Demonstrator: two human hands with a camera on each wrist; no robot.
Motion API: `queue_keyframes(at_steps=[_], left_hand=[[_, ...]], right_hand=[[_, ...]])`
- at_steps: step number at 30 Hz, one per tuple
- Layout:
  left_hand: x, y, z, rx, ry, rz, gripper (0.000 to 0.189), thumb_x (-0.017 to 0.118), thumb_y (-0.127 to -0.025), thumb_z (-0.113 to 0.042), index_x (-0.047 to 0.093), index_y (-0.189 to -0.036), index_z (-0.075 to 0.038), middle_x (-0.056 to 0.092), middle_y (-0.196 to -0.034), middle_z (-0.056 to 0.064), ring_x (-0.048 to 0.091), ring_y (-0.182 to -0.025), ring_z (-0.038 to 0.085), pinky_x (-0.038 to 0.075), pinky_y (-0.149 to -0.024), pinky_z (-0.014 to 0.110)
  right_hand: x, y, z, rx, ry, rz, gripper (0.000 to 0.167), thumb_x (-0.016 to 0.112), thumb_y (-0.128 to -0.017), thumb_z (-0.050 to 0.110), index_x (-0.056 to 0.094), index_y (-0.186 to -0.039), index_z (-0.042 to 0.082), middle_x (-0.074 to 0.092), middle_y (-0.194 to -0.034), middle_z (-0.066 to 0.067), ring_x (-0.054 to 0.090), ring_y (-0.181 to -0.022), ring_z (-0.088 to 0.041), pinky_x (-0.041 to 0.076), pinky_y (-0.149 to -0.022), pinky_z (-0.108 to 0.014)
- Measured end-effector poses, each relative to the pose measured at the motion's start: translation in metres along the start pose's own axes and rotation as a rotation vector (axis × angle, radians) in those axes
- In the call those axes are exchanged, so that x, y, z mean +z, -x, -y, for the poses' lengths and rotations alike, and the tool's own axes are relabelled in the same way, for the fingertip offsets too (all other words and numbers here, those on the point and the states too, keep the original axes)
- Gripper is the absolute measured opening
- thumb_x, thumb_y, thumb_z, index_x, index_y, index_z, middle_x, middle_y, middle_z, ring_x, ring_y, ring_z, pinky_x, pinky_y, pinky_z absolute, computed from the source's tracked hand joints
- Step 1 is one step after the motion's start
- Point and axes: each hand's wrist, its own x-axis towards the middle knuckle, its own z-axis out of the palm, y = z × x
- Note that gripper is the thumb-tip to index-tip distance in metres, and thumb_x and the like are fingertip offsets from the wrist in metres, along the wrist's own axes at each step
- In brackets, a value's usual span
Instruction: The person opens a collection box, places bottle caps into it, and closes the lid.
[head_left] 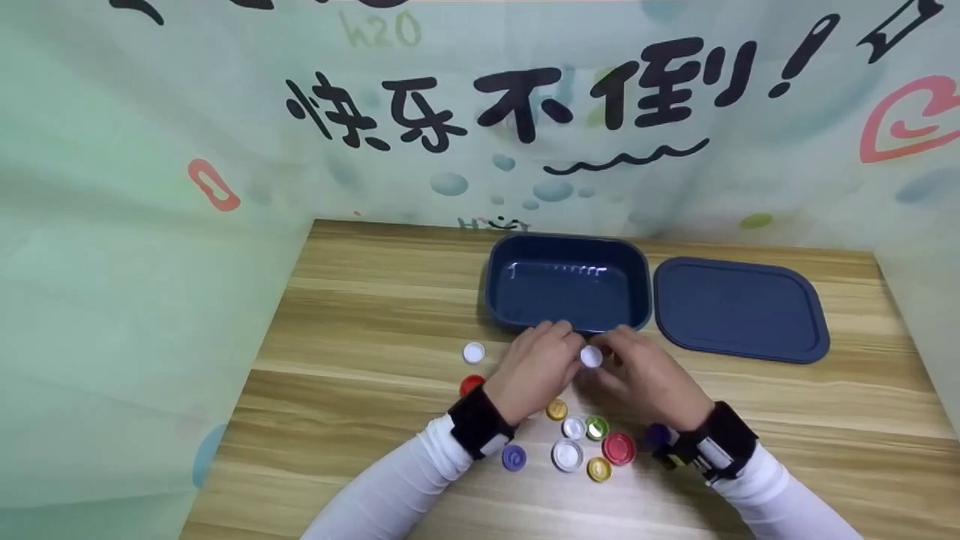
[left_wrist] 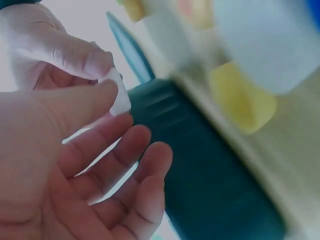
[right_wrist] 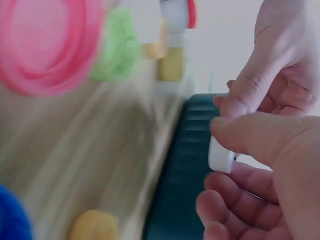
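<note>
A white bottle cap (head_left: pixel 591 356) is held between my two hands, just in front of the blue box. My left hand (head_left: pixel 536 367) pinches it from the left with thumb and forefinger, and its other fingers are loosely bent in the left wrist view. On the opposite side, my right hand (head_left: pixel 652 375) pinches the same cap (right_wrist: pixel 220 156); both thumbs lie close together on it. Below the hands, several loose caps lie on the table, among them a gold cap (head_left: pixel 556 409), a green cap (head_left: pixel 597 428) and a red cap (head_left: pixel 619 448).
Behind the hands stands an open dark blue box (head_left: pixel 570 300), its lid (head_left: pixel 741 309) flat on the table to the right. A white cap (head_left: pixel 474 352) and another red cap (head_left: pixel 472 385) lie left of my left hand. A purple cap (head_left: pixel 658 435) sits by the right wrist.
</note>
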Motion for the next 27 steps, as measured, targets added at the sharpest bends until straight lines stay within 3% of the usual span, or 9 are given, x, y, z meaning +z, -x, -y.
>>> queue_keyframes(at_steps=[7, 11, 17, 21, 27], left_hand=[[-0.011, -0.011, 0.010, -0.099, 0.229, -0.106, 0.019, 0.076, -0.100, -0.019, 0.076, -0.115, -0.009, 0.066, -0.103, 0.001, 0.063, -0.094, 0.017, 0.055, -0.084, 0.028], [-0.010, -0.017, 0.016, -0.178, 0.383, -0.125, 0.025, 0.075, -0.100, -0.013, 0.073, -0.124, -0.005, 0.066, -0.106, 0.003, 0.063, -0.095, 0.014, 0.055, -0.087, 0.025], [-0.005, -0.026, 0.024, -0.256, 0.587, -0.125, 0.039, 0.072, -0.100, -0.006, 0.065, -0.137, 0.002, 0.063, -0.115, 0.008, 0.064, -0.088, 0.011, 0.053, -0.080, 0.020], [-0.002, -0.031, 0.030, -0.270, 0.650, -0.144, 0.042, 0.070, -0.100, -0.003, 0.062, -0.141, 0.003, 0.064, -0.122, 0.011, 0.065, -0.092, 0.012, 0.054, -0.082, 0.020], [-0.003, -0.038, 0.037, -0.269, 0.660, -0.136, 0.045, 0.069, -0.101, -0.003, 0.059, -0.145, 0.000, 0.066, -0.130, 0.013, 0.068, -0.108, 0.020, 0.055, -0.094, 0.026]], right_hand=[[-0.012, -0.022, 0.008, 0.071, -0.076, -0.088, 0.029, 0.082, -0.092, 0.006, 0.072, -0.119, 0.003, 0.065, -0.102, -0.006, 0.061, -0.087, -0.017, 0.056, -0.074, -0.031], [-0.013, -0.037, 0.008, 0.113, -0.096, -0.108, 0.030, 0.082, -0.093, 0.009, 0.071, -0.120, 0.003, 0.065, -0.104, -0.007, 0.061, -0.087, -0.019, 0.055, -0.074, -0.032], [-0.011, -0.057, 0.002, 0.150, -0.100, -0.128, 0.026, 0.080, -0.094, 0.008, 0.070, -0.117, 0.002, 0.065, -0.103, -0.009, 0.060, -0.088, -0.022, 0.052, -0.075, -0.036], [-0.008, -0.069, -0.002, 0.185, -0.086, -0.130, 0.026, 0.079, -0.094, 0.007, 0.069, -0.117, 0.000, 0.066, -0.101, -0.011, 0.062, -0.088, -0.024, 0.053, -0.076, -0.038], [-0.007, -0.083, -0.008, 0.222, -0.078, -0.121, 0.031, 0.076, -0.096, 0.006, 0.067, -0.124, -0.004, 0.068, -0.104, -0.015, 0.067, -0.092, -0.028, 0.058, -0.080, -0.042]])
